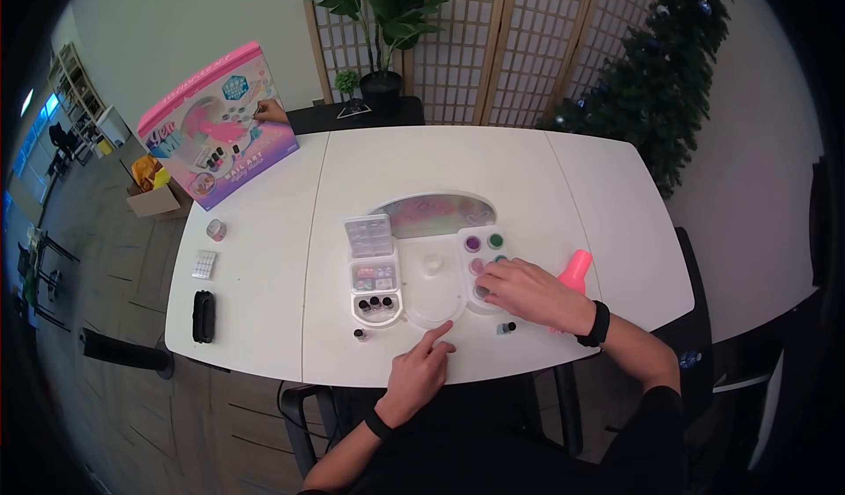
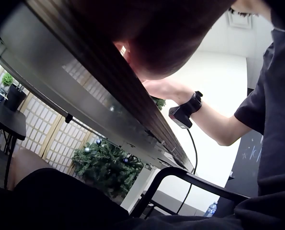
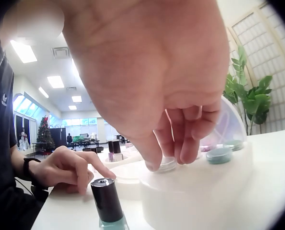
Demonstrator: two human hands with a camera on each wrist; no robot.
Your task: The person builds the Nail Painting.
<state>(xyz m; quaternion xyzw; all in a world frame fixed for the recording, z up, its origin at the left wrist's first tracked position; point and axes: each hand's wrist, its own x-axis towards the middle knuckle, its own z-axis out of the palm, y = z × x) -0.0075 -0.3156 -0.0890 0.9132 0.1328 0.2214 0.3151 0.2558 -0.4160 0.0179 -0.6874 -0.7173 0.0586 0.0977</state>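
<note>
A white nail art station (image 1: 434, 306) stands near the table's front edge. Its right section holds small round jars, among them a purple one (image 1: 473, 243) and a green one (image 1: 495, 242). My right hand (image 1: 532, 294) is over that section; in the right wrist view its thumb and fingers pinch a small clear jar (image 3: 167, 165) beside a teal jar (image 3: 219, 155). My left hand (image 1: 418, 378) rests at the front edge, index finger extended to the round base's rim, other fingers bent. The left wrist view shows this hand (image 2: 161, 38) dark and close.
Polish bottles stand in the left section, one bottle (image 1: 360, 335) before it, and a teal bottle (image 1: 506, 328) at front right. A pink object (image 1: 576, 271) lies beyond my right hand. At left are a box (image 1: 220, 130), a jar (image 1: 216, 229) and a black case (image 1: 203, 316).
</note>
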